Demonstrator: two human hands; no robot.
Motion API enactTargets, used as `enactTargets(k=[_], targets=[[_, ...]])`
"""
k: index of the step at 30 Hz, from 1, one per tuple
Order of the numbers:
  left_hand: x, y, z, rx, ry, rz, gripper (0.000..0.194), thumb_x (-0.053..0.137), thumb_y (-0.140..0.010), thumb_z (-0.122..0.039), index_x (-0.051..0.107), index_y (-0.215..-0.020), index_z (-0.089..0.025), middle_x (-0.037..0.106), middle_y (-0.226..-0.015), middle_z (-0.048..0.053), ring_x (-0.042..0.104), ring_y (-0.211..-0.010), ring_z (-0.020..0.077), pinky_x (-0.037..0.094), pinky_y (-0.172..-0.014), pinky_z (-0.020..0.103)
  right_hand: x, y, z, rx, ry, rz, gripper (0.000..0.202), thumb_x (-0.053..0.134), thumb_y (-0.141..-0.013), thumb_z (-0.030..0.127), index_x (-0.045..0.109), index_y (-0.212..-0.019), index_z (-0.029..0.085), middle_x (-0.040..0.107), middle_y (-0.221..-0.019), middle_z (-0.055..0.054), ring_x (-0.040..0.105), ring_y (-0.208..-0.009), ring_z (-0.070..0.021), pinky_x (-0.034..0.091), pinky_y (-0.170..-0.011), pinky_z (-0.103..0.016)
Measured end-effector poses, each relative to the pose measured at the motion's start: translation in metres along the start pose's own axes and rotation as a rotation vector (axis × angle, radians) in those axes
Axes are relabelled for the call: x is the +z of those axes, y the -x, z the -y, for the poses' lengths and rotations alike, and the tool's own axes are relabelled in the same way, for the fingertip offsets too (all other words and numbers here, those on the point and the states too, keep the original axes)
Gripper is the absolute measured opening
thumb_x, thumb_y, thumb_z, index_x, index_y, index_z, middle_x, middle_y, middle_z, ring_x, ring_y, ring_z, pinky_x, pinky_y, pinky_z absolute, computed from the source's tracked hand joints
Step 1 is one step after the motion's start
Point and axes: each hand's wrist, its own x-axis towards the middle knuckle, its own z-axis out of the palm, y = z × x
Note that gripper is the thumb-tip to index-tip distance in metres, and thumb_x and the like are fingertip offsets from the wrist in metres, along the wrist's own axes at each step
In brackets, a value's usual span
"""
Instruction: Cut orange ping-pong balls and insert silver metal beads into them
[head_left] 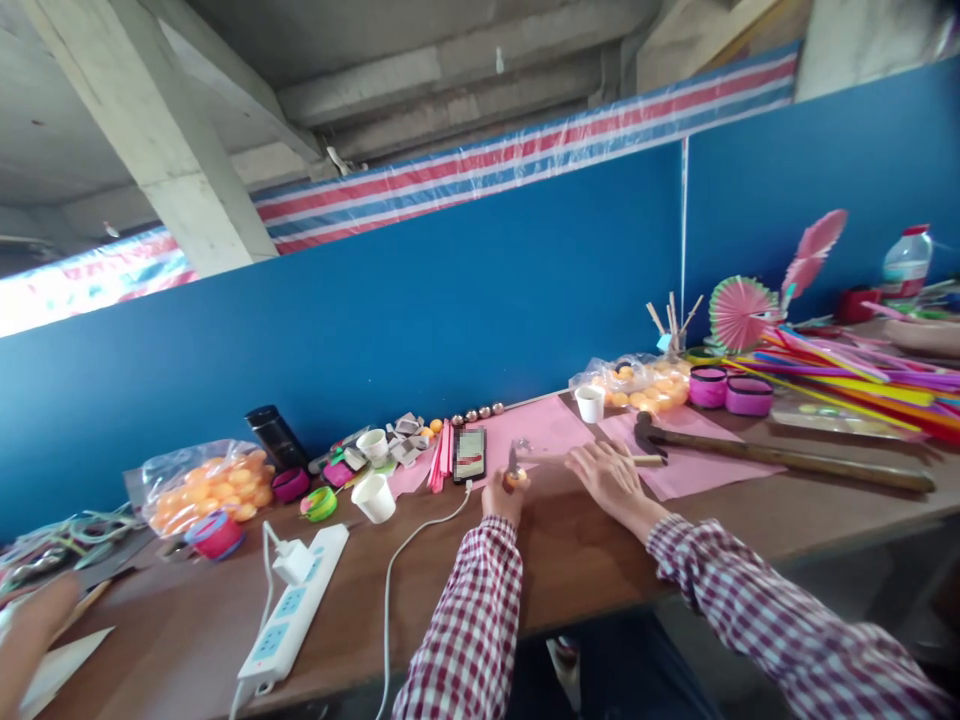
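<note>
Power strip (289,615) on bench (187,620), 8 o'clock from left hand (501,500). Phone (470,455) just beside that hand at 11 o'clock, white cable (389,590) plugged in. Left grip narrow, closed on dark-tipped tool (513,460); orange bit (515,481) at its base, can't identify. Thin stick (651,461) runs toward 3 o'clock from there, under right hand (609,475): fingers laid flat, grip wide. Hammer (720,450) near it, 2–3 o'clock.

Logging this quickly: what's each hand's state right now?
Left hand: closed, holding a small orange-and-dark object; can't tell exactly what.
Right hand: open, palm down over a pale stick.
</note>
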Motion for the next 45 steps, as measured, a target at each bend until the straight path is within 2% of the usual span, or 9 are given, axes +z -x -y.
enactTargets(k=[11, 14, 18, 26, 30, 34, 38, 42, 45], targets=[[0.0032, -0.0022, 0.0082, 0.016, -0.014, -0.039, 0.038, 0.064, -0.058, -0.034, 0.061, -0.091, -0.016, 0.061, -0.07, 0.003, 0.055, -0.06, 0.013, 0.045, -0.063, 0.026, 0.0, 0.0009, 0.0003, 0.023, -0.018, -0.01, 0.022, 0.04, -0.086, 0.029, 0.059, -0.079, 0.021, 0.06, -0.071, -0.002, 0.05, -0.072, -0.0146, 0.025, -0.078, -0.028], [0.0029, -0.0023, 0.0082, 0.013, -0.014, -0.056, 0.039, 0.064, -0.058, -0.032, 0.06, -0.093, -0.016, 0.061, -0.072, 0.003, 0.055, -0.06, 0.0128, 0.045, -0.062, 0.026, -0.0006, 0.001, 0.0011, 0.051, -0.03, -0.003, 0.021, 0.04, -0.086, 0.029, 0.059, -0.082, 0.021, 0.06, -0.073, -0.002, 0.05, -0.073, -0.0143, 0.026, -0.078, -0.028], [0.0019, -0.0014, 0.0066, 0.012, -0.024, -0.041, 0.032, 0.064, -0.057, -0.029, 0.06, -0.086, -0.017, 0.059, -0.065, 0.001, 0.053, -0.056, 0.0121, 0.044, -0.058, 0.025, -0.0007, 0.0012, 0.0022, -0.009, -0.041, 0.049, 0.022, 0.039, -0.086, 0.028, 0.059, -0.079, 0.021, 0.059, -0.071, -0.002, 0.05, -0.073, -0.0141, 0.026, -0.078, -0.027], [0.0011, -0.0007, 0.0033, 0.002, 0.006, -0.041, 0.032, 0.065, -0.054, -0.027, 0.059, -0.084, -0.016, 0.059, -0.067, 0.0, 0.054, -0.057, 0.0119, 0.044, -0.059, 0.024, -0.0006, 0.0004, 0.002, 0.002, -0.031, 0.028, 0.021, 0.04, -0.086, 0.029, 0.058, -0.078, 0.022, 0.06, -0.07, -0.002, 0.05, -0.073, -0.0145, 0.026, -0.078, -0.027], [0.0015, -0.0008, 0.0043, 0.016, 0.027, -0.057, 0.035, 0.064, -0.056, -0.026, 0.059, -0.089, -0.017, 0.061, -0.073, 0.002, 0.054, -0.061, 0.0115, 0.044, -0.059, 0.023, -0.0009, 0.0007, 0.0004, 0.063, -0.023, -0.042, 0.022, 0.039, -0.086, 0.029, 0.058, -0.084, 0.02, 0.061, -0.075, -0.003, 0.05, -0.074, -0.0147, 0.026, -0.078, -0.028], [0.0026, -0.0019, 0.0071, 0.01, -0.007, -0.065, 0.035, 0.065, -0.055, -0.025, 0.059, -0.089, -0.016, 0.06, -0.072, 0.001, 0.053, -0.059, 0.011, 0.044, -0.06, 0.023, -0.0014, 0.0005, 0.0006, 0.011, -0.029, -0.003, 0.022, 0.039, -0.086, 0.029, 0.059, -0.078, 0.021, 0.06, -0.069, -0.002, 0.05, -0.072, -0.0143, 0.026, -0.075, -0.027], [0.0031, -0.0025, 0.0084, 0.025, 0.034, -0.071, 0.034, 0.064, -0.057, -0.025, 0.059, -0.089, -0.017, 0.06, -0.076, 0.002, 0.054, -0.06, 0.0105, 0.044, -0.059, 0.022, -0.0016, 0.0001, 0.0012, 0.052, -0.018, -0.024, 0.022, 0.039, -0.086, 0.029, 0.058, -0.081, 0.021, 0.06, -0.073, -0.003, 0.049, -0.072, -0.0145, 0.025, -0.076, -0.027], [0.0027, -0.0022, 0.0073, 0.007, 0.045, -0.063, 0.036, 0.066, -0.056, -0.024, 0.058, -0.09, -0.016, 0.061, -0.076, 0.002, 0.055, -0.061, 0.0102, 0.045, -0.061, 0.023, -0.0005, 0.0006, 0.0005, 0.021, -0.026, 0.024, 0.022, 0.04, -0.086, 0.029, 0.058, -0.078, 0.021, 0.059, -0.069, -0.002, 0.049, -0.071, -0.0142, 0.025, -0.075, -0.027], [0.0018, -0.0016, 0.0056, 0.007, 0.073, -0.077, 0.035, 0.066, -0.057, -0.023, 0.058, -0.09, -0.016, 0.061, -0.077, 0.002, 0.055, -0.061, 0.0101, 0.045, -0.06, 0.022, 0.0004, 0.0009, -0.0002, 0.053, -0.024, -0.011, 0.023, 0.039, -0.086, 0.03, 0.059, -0.079, 0.021, 0.06, -0.07, -0.003, 0.05, -0.071, -0.0143, 0.026, -0.075, -0.027]])
